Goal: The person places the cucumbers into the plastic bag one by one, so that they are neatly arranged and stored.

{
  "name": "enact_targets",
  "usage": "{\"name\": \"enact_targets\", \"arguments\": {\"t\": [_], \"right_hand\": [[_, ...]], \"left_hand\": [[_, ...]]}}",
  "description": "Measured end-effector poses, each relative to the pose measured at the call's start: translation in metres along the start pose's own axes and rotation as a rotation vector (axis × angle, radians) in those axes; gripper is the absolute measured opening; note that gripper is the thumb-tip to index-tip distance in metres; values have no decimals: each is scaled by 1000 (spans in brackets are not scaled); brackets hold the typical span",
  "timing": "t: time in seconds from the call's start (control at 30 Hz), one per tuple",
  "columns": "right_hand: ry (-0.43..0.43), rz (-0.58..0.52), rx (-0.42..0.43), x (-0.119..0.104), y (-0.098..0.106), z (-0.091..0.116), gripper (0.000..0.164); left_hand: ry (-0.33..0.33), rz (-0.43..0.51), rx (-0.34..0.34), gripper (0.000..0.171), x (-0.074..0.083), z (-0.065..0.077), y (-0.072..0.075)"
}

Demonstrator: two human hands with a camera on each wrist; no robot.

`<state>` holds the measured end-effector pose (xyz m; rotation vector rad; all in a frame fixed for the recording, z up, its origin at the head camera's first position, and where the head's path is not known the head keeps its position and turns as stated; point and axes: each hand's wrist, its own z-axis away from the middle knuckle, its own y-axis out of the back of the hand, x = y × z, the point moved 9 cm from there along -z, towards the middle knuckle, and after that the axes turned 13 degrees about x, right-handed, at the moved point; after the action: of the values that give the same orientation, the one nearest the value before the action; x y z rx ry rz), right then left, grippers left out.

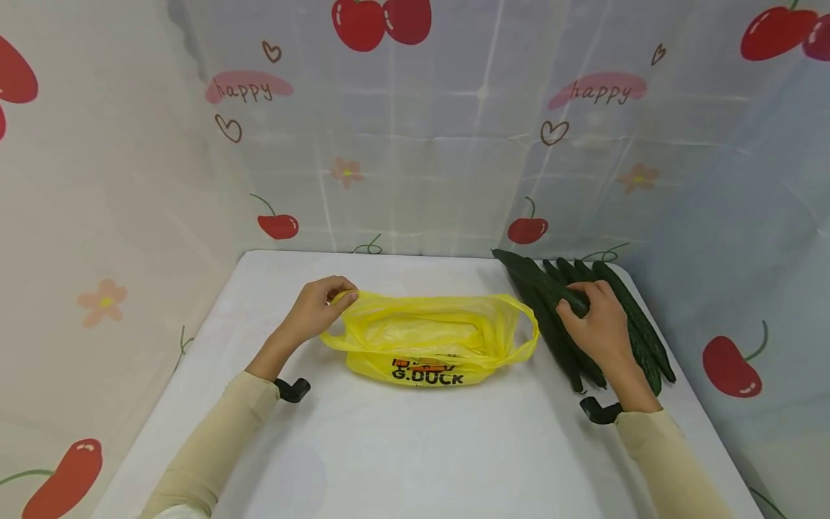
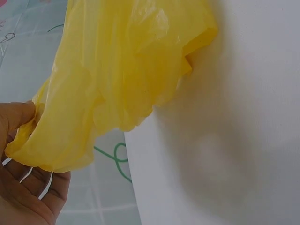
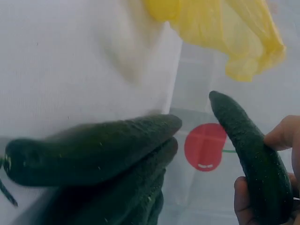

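Note:
My left hand (image 1: 315,308) pinches the far left rim of a yellow plastic bag (image 1: 415,339); in the left wrist view, thumb and fingers (image 2: 56,187) hold the thin film. The bag's mouth gapes upward, and "G.DUCK" is printed on its near side. On the right, my right hand (image 1: 601,324) grips one cucumber (image 1: 545,280) near its near end. That cucumber (image 3: 251,154) is raised over the others in the right wrist view, its free end pointing away toward the back. Beneath and beside it lie several more cucumbers (image 1: 642,328) side by side.
A white table (image 1: 402,454) carries everything. Behind it hangs a pale curtain (image 1: 441,166) printed with cherries, hearts and "happy"; similar sheets close off the left and right sides. Black wrist mounts (image 1: 293,390) sit on both wrists. The bag's right handle loop (image 1: 528,339) reaches close to the cucumbers.

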<state>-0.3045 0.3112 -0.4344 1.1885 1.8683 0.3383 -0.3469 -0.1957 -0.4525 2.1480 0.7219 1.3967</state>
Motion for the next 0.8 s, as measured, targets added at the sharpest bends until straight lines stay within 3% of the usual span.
{"name": "enact_targets", "arguments": {"t": [0.23, 0.43, 0.8], "right_hand": [[89, -81, 48, -12, 22, -3, 34], [149, -179, 61, -13, 26, -5, 30], [189, -257, -47, -25, 21, -1, 29]], "left_hand": [[-10, -3, -4, 17, 2, -1, -1], [-12, 2, -4, 16, 1, -2, -2], [-7, 10, -7, 17, 3, -3, -4]]}}
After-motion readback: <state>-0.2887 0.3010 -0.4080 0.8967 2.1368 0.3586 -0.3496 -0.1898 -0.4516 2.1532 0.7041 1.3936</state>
